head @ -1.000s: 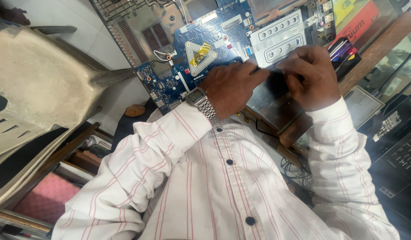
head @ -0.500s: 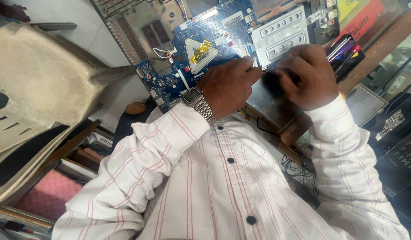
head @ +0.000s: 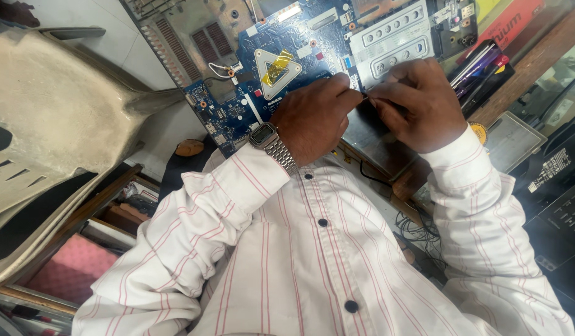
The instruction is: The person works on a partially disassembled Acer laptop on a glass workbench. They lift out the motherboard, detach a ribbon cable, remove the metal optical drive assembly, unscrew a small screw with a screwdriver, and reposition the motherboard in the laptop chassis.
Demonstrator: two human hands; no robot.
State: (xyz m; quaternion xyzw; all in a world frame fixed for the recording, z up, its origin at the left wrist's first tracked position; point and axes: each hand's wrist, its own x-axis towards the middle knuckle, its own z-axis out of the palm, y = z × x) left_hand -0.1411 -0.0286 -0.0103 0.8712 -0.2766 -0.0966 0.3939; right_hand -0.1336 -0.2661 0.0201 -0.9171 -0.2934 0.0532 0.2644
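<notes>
Your left hand (head: 312,118) and right hand (head: 415,102) meet over the blue laptop motherboard (head: 281,68), just below its silver metal bracket (head: 393,40), both grips pinched on a thin dark tool (head: 377,99).

Both hands: left (head: 312,118), right (head: 415,102), fingertips pinched, meeting.

Blue circuit board (head: 281,68) (bare, flat) on bench

White striped shirt and a metal wristwatch

The shirt (head: 312,261) is white with thin red stripes, dark buttons down its front and long buttoned cuffs; just beyond its left cuff sits a silver-banded digital watch (head: 270,140).
</notes>
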